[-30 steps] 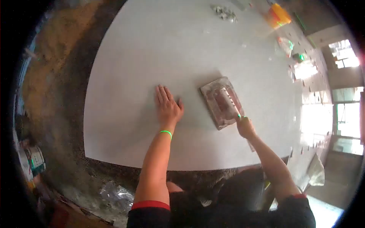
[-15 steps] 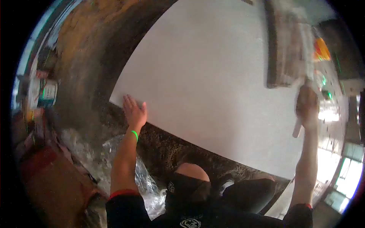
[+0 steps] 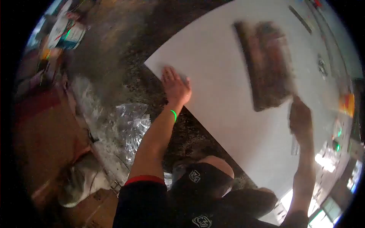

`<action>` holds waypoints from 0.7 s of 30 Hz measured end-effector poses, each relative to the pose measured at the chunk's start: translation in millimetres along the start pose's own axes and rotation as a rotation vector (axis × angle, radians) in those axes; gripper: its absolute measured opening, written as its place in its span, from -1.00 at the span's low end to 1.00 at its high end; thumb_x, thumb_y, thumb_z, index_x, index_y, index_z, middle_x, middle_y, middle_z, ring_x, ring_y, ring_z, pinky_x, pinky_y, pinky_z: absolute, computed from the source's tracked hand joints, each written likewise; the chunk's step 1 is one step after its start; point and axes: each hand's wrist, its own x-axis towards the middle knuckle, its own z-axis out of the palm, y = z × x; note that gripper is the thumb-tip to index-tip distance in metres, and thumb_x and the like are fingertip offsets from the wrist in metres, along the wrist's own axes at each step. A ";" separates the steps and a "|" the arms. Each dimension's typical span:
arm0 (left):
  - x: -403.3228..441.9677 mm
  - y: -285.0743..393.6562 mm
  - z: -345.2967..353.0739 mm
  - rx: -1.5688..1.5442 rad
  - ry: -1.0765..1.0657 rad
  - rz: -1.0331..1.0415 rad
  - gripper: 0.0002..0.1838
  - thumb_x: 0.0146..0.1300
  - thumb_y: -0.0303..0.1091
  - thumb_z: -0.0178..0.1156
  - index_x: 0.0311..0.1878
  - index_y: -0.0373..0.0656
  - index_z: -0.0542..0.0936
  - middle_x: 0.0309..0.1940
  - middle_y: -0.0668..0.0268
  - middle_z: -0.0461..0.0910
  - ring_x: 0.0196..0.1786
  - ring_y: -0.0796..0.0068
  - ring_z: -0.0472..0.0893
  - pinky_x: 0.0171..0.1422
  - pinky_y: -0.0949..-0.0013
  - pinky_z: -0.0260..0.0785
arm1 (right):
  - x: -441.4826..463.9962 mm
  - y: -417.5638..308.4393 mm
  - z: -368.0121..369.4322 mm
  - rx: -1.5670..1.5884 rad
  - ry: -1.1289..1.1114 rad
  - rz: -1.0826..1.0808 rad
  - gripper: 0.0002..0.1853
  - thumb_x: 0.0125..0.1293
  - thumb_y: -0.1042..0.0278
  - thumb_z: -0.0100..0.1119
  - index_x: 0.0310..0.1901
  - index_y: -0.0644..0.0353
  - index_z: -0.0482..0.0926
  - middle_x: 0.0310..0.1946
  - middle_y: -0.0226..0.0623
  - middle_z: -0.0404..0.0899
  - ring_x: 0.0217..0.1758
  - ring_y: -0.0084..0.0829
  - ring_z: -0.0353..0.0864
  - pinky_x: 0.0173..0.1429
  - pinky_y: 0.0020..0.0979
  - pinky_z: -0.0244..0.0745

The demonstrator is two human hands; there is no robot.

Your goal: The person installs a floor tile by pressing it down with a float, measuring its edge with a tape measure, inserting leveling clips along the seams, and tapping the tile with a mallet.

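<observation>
A large pale flat sheet [image 3: 224, 76] lies on the dark, rough floor. My left hand [image 3: 176, 85] rests flat near the sheet's left corner, fingers spread, a green band on the wrist. On the right, my right hand [image 3: 301, 116] is closed round the handle of a flat rectangular tool [image 3: 268, 66]. The tool is brownish, stained and blurred by motion. Its broad face is over the sheet; whether it touches the sheet cannot be made out.
Crumpled clear plastic [image 3: 133, 127] lies on the floor left of my left arm. A labelled bucket [image 3: 72, 35] stands at the upper left, above a brown cardboard-like surface [image 3: 49, 140]. A yellow-orange object [image 3: 347, 105] and a dark strip [image 3: 300, 19] are on the right.
The view has swung round, so the sheet appears rotated. My left hand has gone from the sheet's middle to its corner. The tool, still in my right hand, has moved across the sheet.
</observation>
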 end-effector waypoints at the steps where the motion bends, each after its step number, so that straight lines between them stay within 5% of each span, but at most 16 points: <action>1: -0.2 -0.9 5.2 -0.063 0.066 0.001 -0.17 0.36 0.05 -0.15 0.43 -0.46 -0.07 0.48 -0.13 -0.19 0.54 -0.02 -0.23 0.57 0.06 -0.39 | -3.8 -19.3 10.0 -0.048 0.095 -0.215 -0.65 0.46 0.03 -0.16 -0.19 0.16 0.46 -0.62 -0.48 0.36 -0.62 -0.59 0.29 -0.56 -0.42 0.19; 3: -3.9 3.6 -9.1 -0.054 0.010 -0.048 -0.18 0.36 0.05 -0.16 0.43 -0.45 -0.08 0.48 -0.13 -0.20 0.54 -0.01 -0.25 0.57 0.06 -0.40 | -2.5 31.5 -19.7 0.555 0.005 -0.345 -0.62 0.45 0.01 -0.15 -0.08 0.17 0.48 -0.58 -0.44 0.41 -0.56 -0.54 0.35 -0.49 -0.39 0.25; 5: -3.7 3.5 -0.4 -0.201 0.056 -0.069 -0.18 0.37 0.04 -0.17 0.43 -0.46 -0.08 0.48 -0.12 -0.20 0.55 -0.01 -0.28 0.57 0.07 -0.42 | 15.5 128.8 -5.7 0.625 0.164 -0.133 -0.60 0.44 -0.01 -0.15 -0.08 0.19 0.49 -0.58 -0.40 0.43 -0.53 -0.50 0.42 -0.44 -0.38 0.32; 7: 0.2 6.3 -15.3 -0.188 -0.007 -0.131 -0.19 0.37 0.03 -0.17 0.43 -0.46 -0.08 0.48 -0.12 -0.19 0.55 -0.01 -0.27 0.57 0.07 -0.42 | 36.0 163.8 47.2 -0.165 0.251 -0.146 -0.57 0.44 -0.02 -0.14 -0.15 0.22 0.51 -0.58 -0.37 0.42 -0.58 -0.51 0.45 -0.52 -0.42 0.33; 8: -4.9 12.2 -22.8 -0.181 -0.088 -0.158 -0.19 0.37 0.03 -0.17 0.43 -0.46 -0.08 0.48 -0.11 -0.19 0.54 -0.01 -0.27 0.57 0.07 -0.42 | 33.7 163.9 61.2 -0.879 0.084 -0.310 -0.57 0.43 -0.03 -0.12 -0.18 0.24 0.51 -0.58 -0.36 0.41 -0.61 -0.52 0.45 -0.59 -0.44 0.32; 9: -7.5 13.7 -17.2 -0.222 0.025 -0.160 -0.19 0.37 0.03 -0.17 0.43 -0.45 -0.08 0.48 -0.11 -0.17 0.54 -0.01 -0.26 0.57 0.07 -0.42 | 36.4 161.5 61.0 -0.894 0.055 -0.313 -0.57 0.43 -0.03 -0.12 -0.18 0.24 0.51 -0.58 -0.36 0.41 -0.61 -0.52 0.45 -0.59 -0.44 0.32; 12: -2.6 21.0 -15.6 -0.247 0.008 -0.181 -0.19 0.36 0.04 -0.16 0.44 -0.43 -0.07 0.48 -0.11 -0.19 0.54 -0.01 -0.26 0.57 0.08 -0.42 | 56.5 165.7 35.9 -0.623 -0.158 0.188 -0.58 0.41 -0.02 -0.05 -0.30 0.25 0.48 -0.62 -0.37 0.40 -0.71 -0.54 0.37 -0.71 -0.45 0.24; 13: 11.8 21.3 -18.8 -0.250 0.037 -0.192 -0.19 0.36 0.04 -0.16 0.44 -0.43 -0.07 0.48 -0.11 -0.19 0.54 -0.01 -0.26 0.57 0.08 -0.42 | 84.4 170.8 35.5 -0.600 -0.218 -0.050 -0.59 0.41 -0.02 -0.03 -0.37 0.21 0.44 -0.65 -0.41 0.36 -0.73 -0.55 0.33 -0.73 -0.45 0.20; 15: 9.2 25.2 -16.9 -0.284 -0.002 -0.158 -0.19 0.36 0.04 -0.15 0.43 -0.43 -0.05 0.49 -0.10 -0.21 0.54 -0.01 -0.26 0.58 0.09 -0.41 | 71.4 77.1 70.2 -0.064 -0.088 0.347 -0.58 0.42 -0.01 -0.05 -0.50 0.12 0.32 -0.72 -0.53 0.24 -0.77 -0.63 0.22 -0.75 -0.50 0.13; 18: 13.8 28.2 -14.7 -0.250 0.012 -0.161 -0.20 0.35 0.02 -0.16 0.44 -0.43 -0.06 0.49 -0.10 -0.23 0.54 -0.01 -0.28 0.58 0.09 -0.41 | 66.3 -48.5 86.8 -0.298 -0.127 0.138 -0.58 0.45 -0.05 -0.12 -0.48 0.05 0.33 -0.68 -0.55 0.25 -0.74 -0.64 0.21 -0.70 -0.52 0.15; 21: 12.3 25.8 -18.5 -0.309 -0.024 -0.179 -0.20 0.36 -0.01 -0.17 0.44 -0.43 -0.09 0.49 -0.09 -0.24 0.55 0.00 -0.30 0.58 0.09 -0.42 | 81.9 -94.5 58.8 -0.392 0.099 -0.112 -0.63 0.45 -0.03 -0.14 -0.39 0.07 0.37 -0.61 -0.53 0.32 -0.69 -0.64 0.27 -0.66 -0.53 0.19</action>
